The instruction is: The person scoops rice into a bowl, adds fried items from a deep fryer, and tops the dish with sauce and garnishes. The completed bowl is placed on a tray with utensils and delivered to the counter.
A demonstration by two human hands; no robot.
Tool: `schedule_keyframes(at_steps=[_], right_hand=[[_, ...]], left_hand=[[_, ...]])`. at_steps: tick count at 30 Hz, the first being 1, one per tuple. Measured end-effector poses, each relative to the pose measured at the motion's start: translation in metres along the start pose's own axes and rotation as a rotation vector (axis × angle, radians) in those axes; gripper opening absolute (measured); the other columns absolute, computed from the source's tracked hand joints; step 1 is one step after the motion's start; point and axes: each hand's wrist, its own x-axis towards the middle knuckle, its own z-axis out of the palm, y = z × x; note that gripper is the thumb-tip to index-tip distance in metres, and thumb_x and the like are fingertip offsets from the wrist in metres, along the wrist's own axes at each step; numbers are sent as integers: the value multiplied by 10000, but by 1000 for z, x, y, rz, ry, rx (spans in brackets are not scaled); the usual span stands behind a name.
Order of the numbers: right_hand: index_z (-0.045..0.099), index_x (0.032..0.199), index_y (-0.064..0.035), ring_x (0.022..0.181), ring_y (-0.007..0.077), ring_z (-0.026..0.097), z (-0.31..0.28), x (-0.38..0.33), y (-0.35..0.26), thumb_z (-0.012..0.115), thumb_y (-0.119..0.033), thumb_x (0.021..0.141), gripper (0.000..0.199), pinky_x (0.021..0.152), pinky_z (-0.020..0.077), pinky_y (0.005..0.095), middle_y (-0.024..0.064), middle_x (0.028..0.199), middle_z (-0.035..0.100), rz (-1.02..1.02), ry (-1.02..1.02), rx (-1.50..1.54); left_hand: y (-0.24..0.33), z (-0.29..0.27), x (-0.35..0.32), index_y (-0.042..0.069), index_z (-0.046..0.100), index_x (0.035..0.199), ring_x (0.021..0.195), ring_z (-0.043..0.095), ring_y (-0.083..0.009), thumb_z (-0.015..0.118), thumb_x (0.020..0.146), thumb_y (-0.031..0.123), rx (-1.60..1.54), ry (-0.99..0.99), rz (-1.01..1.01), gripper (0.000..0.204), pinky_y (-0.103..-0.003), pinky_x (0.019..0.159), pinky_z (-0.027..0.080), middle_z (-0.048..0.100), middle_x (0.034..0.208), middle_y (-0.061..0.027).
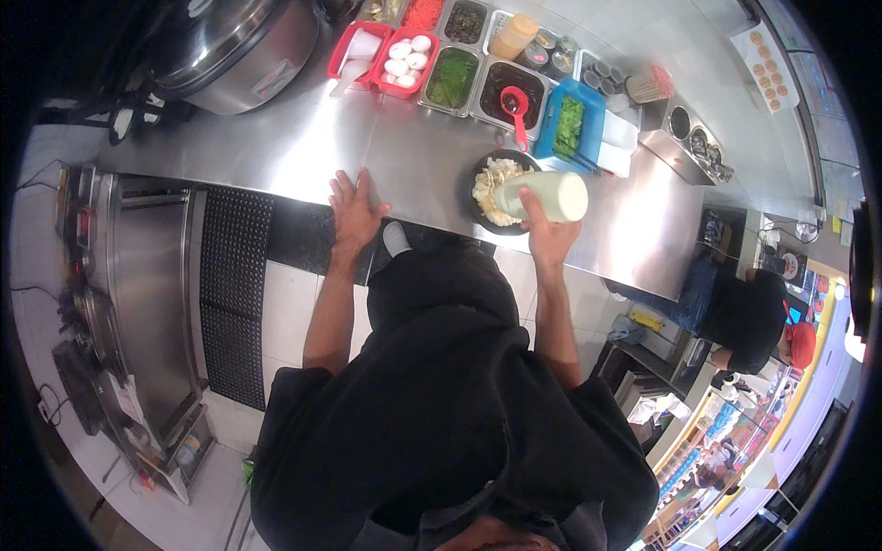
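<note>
Right hand grips one pale squeeze bottle tipped over one black bowl, apparently of rice; left hand lies flat, open, on the steel counter.

Commercial food-stall kitchen. Long stainless steel counter, row of steel ingredient pans beyond the hands, big rice cooker far left of them. Another worker in a red cap off right.

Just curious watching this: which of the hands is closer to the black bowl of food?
Right. The right hand holds a pale bottle over the bowl; the left hand lies flat on the counter, well aside.
</note>
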Motion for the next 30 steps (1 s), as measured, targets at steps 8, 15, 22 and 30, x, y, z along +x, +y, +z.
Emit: schedule_keyframes(at_steps=[8,15,22,30], right_hand=[[703,1101,38,741,143,696,5,32,8,857,-161,812,383,539,566,264,110,955,743,-55,22,64],[701,1096,44,751,153,699,-38,13,18,850,-156,820,372,532,565,276,113,947,740,54,64,-15],[650,1152,37,770,185,702,-66,20,2,799,-139,864,369,516,547,288,115,979,714,126,296,267],[677,1085,29,777,162,686,-67,24,55,807,-152,868,312,544,560,287,96,984,710,219,316,352]], left_hand=[[-4,6,1,127,240,1612,1503,49,-584,772,883,362,-28,-11,-21,933,-678,1194,154,61,1631,-373],[0,3,1,108,240,1608,1491,76,-600,776,881,352,-23,-16,4,936,-678,1189,167,76,1618,-390],[2,2,1,90,217,1613,1482,89,-612,785,873,348,19,-45,-2,968,-650,1197,190,81,1606,-410],[13,-5,0,82,228,1607,1495,67,-597,796,856,367,60,-93,-53,984,-692,1173,205,90,1612,-400]])
